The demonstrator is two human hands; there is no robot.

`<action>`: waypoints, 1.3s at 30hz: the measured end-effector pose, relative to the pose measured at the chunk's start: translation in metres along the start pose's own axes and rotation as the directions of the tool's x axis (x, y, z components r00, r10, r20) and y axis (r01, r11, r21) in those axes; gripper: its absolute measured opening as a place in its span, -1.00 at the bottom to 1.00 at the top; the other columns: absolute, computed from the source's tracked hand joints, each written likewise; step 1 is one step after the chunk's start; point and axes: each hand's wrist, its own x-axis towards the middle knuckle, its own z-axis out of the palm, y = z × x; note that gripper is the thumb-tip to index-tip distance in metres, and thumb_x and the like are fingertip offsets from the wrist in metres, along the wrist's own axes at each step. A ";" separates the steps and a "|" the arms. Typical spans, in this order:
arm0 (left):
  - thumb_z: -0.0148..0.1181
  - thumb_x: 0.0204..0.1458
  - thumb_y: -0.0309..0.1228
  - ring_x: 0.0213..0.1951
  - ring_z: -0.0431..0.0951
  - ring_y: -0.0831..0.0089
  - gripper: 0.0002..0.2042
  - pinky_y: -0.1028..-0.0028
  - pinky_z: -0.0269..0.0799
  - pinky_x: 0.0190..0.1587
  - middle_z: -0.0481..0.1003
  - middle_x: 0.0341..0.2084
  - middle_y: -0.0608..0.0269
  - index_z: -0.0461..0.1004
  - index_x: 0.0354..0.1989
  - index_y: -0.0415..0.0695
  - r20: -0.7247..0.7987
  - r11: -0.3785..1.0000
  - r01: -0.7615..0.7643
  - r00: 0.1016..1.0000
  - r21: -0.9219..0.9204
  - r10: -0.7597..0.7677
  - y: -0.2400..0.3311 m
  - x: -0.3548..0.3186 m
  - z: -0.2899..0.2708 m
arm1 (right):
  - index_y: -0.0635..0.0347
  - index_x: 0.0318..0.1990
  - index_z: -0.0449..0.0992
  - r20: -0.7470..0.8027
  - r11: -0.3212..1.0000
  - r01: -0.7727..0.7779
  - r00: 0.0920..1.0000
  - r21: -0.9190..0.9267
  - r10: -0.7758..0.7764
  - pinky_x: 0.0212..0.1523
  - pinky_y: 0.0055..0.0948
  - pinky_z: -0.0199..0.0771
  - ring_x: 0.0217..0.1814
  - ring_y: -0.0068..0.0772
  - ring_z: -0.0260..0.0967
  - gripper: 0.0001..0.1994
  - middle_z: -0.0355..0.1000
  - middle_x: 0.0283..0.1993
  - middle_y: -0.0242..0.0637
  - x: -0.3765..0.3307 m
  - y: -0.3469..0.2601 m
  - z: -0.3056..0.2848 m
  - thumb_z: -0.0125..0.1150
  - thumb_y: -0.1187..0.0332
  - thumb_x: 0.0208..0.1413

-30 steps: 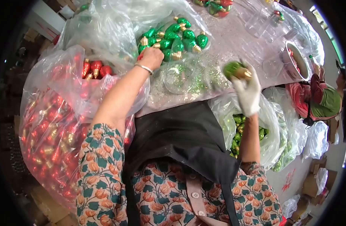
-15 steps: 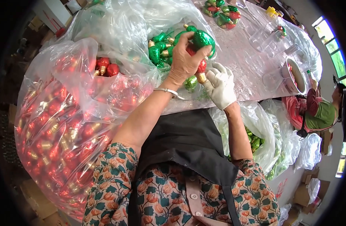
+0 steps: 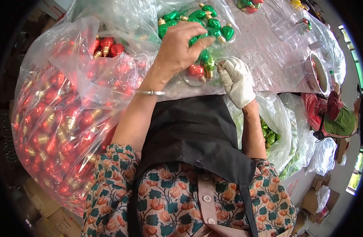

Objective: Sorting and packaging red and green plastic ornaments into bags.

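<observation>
Left hand [image 3: 178, 49]: we're hovering, thumb and fingers wide, near red bulb [image 3: 195, 70] | gloved right hand [image 3: 235, 79]: we're curling fingers beside light-green bulb [image 3: 209, 64], grip we cannot tell

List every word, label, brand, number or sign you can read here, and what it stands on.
Brown cardboard box, lower left: small dark lettering, not copied out here.
Pale surface at right: red marks, too blurred to read.
Glittery bulb-shaped ornaments: no lettering that I can make out.
</observation>
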 end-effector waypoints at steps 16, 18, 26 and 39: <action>0.22 -0.03 -0.47 0.06 0.41 0.09 -0.84 0.28 0.34 0.07 0.44 -0.04 0.05 0.51 -0.26 -0.21 0.076 0.993 -0.076 0.994 -0.091 0.083 0.006 -0.073 0.014 | 0.22 -0.39 0.49 0.387 0.977 -0.211 0.904 0.039 0.180 -0.27 -0.16 0.38 -0.33 0.02 0.41 -0.82 0.44 -0.42 -0.04 0.018 -0.023 -0.052 0.08 0.30 0.12; 0.18 -0.01 -0.47 0.06 0.38 0.03 -0.86 0.24 0.32 0.08 0.44 -0.09 -0.01 0.50 -0.29 -0.24 0.047 0.994 -0.042 0.998 -0.102 0.047 0.007 -0.079 0.015 | 0.22 -0.40 0.50 0.546 0.981 -0.109 0.818 -0.161 0.181 -0.32 -0.15 0.38 -0.40 0.05 0.39 -0.85 0.43 -0.45 -0.02 0.028 -0.037 -0.058 0.08 0.34 0.08; 0.15 -0.01 -0.58 0.00 0.47 0.13 -0.84 0.37 0.40 -0.03 0.42 0.01 0.06 0.48 -0.22 -0.27 0.104 0.984 -0.042 0.993 -0.174 0.060 0.024 -0.069 0.010 | 0.29 -0.37 0.55 0.682 0.972 0.128 0.730 -0.199 0.044 -0.34 -0.17 0.43 -0.36 0.05 0.46 -0.83 0.49 -0.40 0.02 0.071 -0.027 -0.043 0.07 0.42 -0.05; 0.12 -0.03 -0.67 0.09 0.42 0.09 -0.84 0.35 0.34 0.10 0.35 0.08 0.00 0.53 -0.26 -0.28 -0.038 0.960 -0.074 0.997 -0.269 0.066 -0.003 -0.063 0.019 | 0.22 -0.26 0.57 0.890 0.843 0.421 0.434 -0.335 0.137 -0.23 -0.18 0.47 -0.22 0.00 0.48 -0.71 0.52 -0.29 -0.04 0.116 0.010 0.059 0.18 0.22 -0.08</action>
